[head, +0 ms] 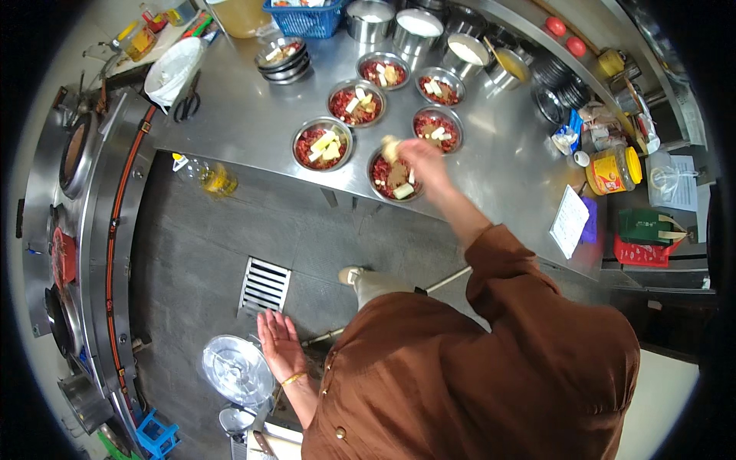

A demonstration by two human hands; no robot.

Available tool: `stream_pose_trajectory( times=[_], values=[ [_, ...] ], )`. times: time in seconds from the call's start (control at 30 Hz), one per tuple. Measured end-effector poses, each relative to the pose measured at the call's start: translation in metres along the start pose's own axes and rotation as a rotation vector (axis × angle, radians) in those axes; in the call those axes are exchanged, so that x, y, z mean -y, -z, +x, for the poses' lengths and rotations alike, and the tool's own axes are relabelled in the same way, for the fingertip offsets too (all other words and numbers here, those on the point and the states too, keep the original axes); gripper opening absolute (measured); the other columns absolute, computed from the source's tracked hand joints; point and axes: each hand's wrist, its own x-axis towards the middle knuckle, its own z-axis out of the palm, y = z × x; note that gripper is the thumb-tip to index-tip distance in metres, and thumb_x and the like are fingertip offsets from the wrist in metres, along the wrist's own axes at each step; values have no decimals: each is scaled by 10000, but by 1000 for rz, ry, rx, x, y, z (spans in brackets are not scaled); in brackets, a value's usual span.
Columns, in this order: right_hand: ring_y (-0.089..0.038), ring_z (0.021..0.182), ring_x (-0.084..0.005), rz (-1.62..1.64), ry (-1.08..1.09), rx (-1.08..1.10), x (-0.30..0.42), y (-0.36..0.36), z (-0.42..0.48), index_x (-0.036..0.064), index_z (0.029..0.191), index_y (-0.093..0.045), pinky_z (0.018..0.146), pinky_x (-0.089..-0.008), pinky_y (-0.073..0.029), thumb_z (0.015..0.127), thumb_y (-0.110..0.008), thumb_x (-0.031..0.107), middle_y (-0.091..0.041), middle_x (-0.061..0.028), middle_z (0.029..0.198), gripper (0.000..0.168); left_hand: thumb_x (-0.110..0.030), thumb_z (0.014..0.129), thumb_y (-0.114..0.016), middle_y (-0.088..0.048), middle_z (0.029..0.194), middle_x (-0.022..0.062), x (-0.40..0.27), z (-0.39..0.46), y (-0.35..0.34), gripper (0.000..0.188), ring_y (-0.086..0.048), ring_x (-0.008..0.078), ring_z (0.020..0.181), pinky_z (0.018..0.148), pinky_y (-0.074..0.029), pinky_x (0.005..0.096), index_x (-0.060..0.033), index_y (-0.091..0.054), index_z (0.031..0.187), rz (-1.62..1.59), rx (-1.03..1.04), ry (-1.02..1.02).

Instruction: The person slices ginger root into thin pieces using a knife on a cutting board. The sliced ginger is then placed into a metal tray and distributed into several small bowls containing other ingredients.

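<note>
My right hand pinches a pale yellow piece, likely ginger, over the rim of the nearest steel bowl. Inside that bowl lie red dried chilli pieces, brown powder and pale scallion-like chunks. Similar filled bowls stand close by, among them one on the left, one behind it and one on the right. My left hand is low beside my body, palm up, with nothing in it. A round clear plastic item is next to it.
Steel pots of white contents line the back of the steel counter. Stacked bowls and scissors sit leftward. An oil bottle stands below the counter edge. A notebook and yellow-lidded jar are at right.
</note>
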Motion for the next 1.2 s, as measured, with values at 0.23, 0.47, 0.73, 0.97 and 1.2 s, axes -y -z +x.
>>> stream_pose_trajectory(
  times=[0.23,0.47,0.73,0.97,1.2],
  values=[
    [-613,763,-125,-562,65,160,-33,54,30,41,883,-674,721,-288,-496,804,-716,203,-674,-35,832,185,-217,909,-604,-562,1234,43,-1,24,10,453,-553,151,1058,942,-455,319,-91,-473,1323,-66,-57,34],
    [-619,729,-162,-806,206,246,-49,39,8,89,989,-634,696,-302,-500,781,-727,227,-651,-44,801,266,-179,899,-615,-620,1109,31,8,42,3,342,-585,137,984,881,-490,299,-69,-551,1217,-130,-54,107],
    [-558,894,-129,-200,-169,201,-21,47,23,63,1096,-521,828,-287,-461,928,-409,70,-573,-24,997,202,-177,898,-618,-636,1054,20,13,35,0,307,-599,126,948,855,-506,289,-70,-575,1183,-147,-99,87],
    [-599,962,-277,-913,744,359,-72,50,53,15,1050,-572,864,-361,-474,819,-426,-79,-619,-119,1004,289,-168,880,-638,-640,1017,54,15,10,27,283,-607,138,898,769,-513,274,-75,-583,1142,-154,-229,-13],
    [-600,940,-195,-703,776,463,-62,-25,56,17,1109,-590,846,-307,-482,911,-535,45,-622,-104,1043,207,-106,923,-559,-640,984,78,6,-22,39,270,-622,128,838,740,-530,221,-34,-534,1182,-264,-351,-184]
  ],
)
